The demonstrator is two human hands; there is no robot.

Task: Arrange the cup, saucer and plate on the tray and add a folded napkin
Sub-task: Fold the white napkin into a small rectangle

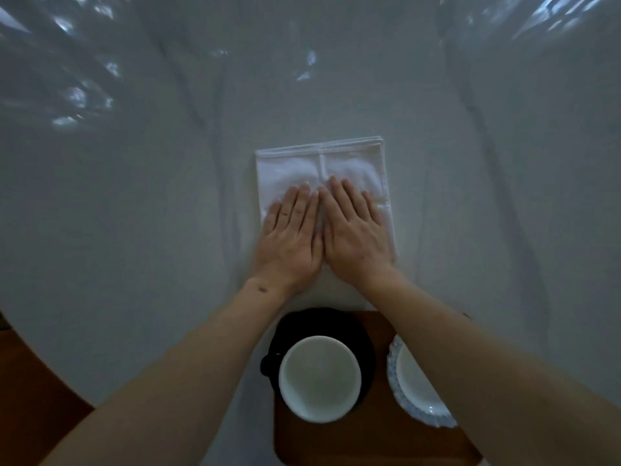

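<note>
Head view: your left hand (291,235) and right hand (354,233) press flat, gripping nothing, on the napkin (302,163) beyond the tray (376,435) (cup (320,378) close under your forearms), so a careless pull-back risks knocking it.

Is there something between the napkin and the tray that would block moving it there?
Nothing lies between them: the napkin, flat under the left hand and right hand, reaches the tray. On the tray, the cup on its dark saucer and the plate fill most of the space that shows.
</note>
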